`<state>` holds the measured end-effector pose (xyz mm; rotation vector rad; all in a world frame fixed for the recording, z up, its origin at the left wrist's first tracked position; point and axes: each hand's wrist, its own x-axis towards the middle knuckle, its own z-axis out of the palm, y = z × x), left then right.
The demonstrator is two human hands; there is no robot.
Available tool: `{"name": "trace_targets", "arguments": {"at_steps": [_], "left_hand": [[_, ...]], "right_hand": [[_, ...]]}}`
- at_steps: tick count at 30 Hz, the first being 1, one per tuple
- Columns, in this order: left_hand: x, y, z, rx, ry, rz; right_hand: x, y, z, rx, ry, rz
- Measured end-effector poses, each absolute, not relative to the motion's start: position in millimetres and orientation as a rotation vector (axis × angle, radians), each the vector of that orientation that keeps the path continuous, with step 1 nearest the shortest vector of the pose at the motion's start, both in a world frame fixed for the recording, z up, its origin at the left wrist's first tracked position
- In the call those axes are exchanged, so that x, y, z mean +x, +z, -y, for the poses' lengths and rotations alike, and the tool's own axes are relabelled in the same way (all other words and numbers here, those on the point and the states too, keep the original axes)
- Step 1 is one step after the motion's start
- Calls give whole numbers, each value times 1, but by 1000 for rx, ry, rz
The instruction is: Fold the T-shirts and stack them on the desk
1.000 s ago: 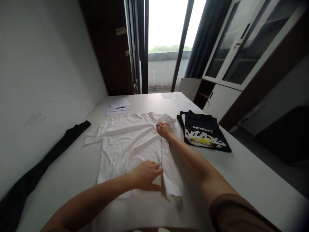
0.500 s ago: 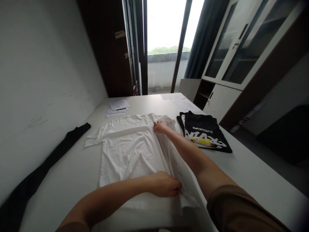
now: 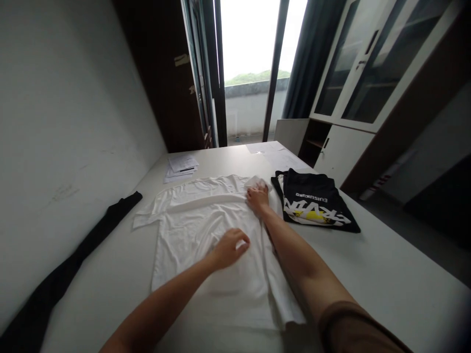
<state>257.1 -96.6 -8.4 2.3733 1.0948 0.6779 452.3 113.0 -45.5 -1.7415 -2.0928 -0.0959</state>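
A white T-shirt lies spread on the white table, its right side folded inward. My left hand rests flat on the middle of the shirt, fingers loosely apart. My right hand presses on the shirt's far right shoulder, next to the bunched right sleeve. Neither hand lifts the cloth.
A folded black T-shirt with white and yellow print lies to the right. A black garment stretches along the left wall. Papers and loose sheets sit at the far end. Cabinets stand at right.
My left hand slid from the shirt's lower right edge up and left to its middle. My right hand shifted slightly right at the shoulder. The right side now lies flatter.
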Motion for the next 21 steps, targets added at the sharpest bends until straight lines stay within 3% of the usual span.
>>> {"name": "trace_targets", "arguments": {"at_steps": [4,7,12,21], "left_hand": [[203,-11,18,2229,830,-1715],[164,-20,-25,2215,749,-2036],[116,-43,-59,2282,478,-2094],[66,-69,-76,2113,246,-2358]], "right_hand": [[470,-48,-120,-1877,-105,1878],[474,-47,-120,-1884,-178,1806],[480,-44,-117,-1920,-298,1648],[496,-49,-121,-1993,-99,1572]]}}
